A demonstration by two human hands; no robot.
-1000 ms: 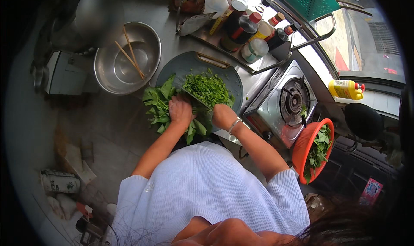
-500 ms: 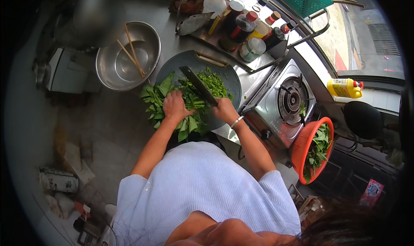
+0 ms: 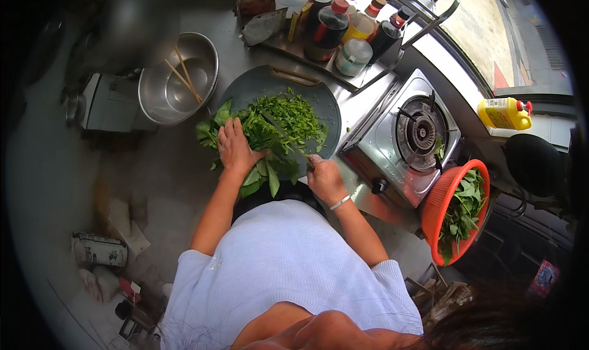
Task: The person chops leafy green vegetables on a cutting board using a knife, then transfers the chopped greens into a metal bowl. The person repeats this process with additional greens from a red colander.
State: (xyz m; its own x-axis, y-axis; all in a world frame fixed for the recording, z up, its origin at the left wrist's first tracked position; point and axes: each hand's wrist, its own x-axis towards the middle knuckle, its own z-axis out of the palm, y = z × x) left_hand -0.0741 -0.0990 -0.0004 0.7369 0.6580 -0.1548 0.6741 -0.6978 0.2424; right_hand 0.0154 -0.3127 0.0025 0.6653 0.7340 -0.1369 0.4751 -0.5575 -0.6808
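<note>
A round dark-grey cutting board (image 3: 331, 107) lies on the counter in front of me. Chopped greens (image 3: 297, 114) are heaped on its middle and right. Whole leafy greens (image 3: 270, 173) spread over its left and near side, some leaves hanging past the near edge. My left hand (image 3: 236, 149) presses down on this bunch, fingers bent over it and thumb pointing right. In my right hand (image 3: 326, 179) is the handle of a kitchen knife (image 3: 283, 132). Its blade shows as a thin dark line among the greens, right of my left hand; the cutting edge is hidden.
Beyond the board's left side stands a steel bowl (image 3: 208, 83) with chopsticks (image 3: 184, 80) in it. A gas stove (image 3: 392, 141) is to the right, beside an orange basket (image 3: 438, 206) of leaves. Bottles (image 3: 331, 28) crowd a rack behind; a yellow jug (image 3: 504, 114) sits by the window.
The knife blade has turned from showing its broad side to nearly edge-on, down among the greens. My right hand is slightly lower and farther right. The whole view has shifted a little.
</note>
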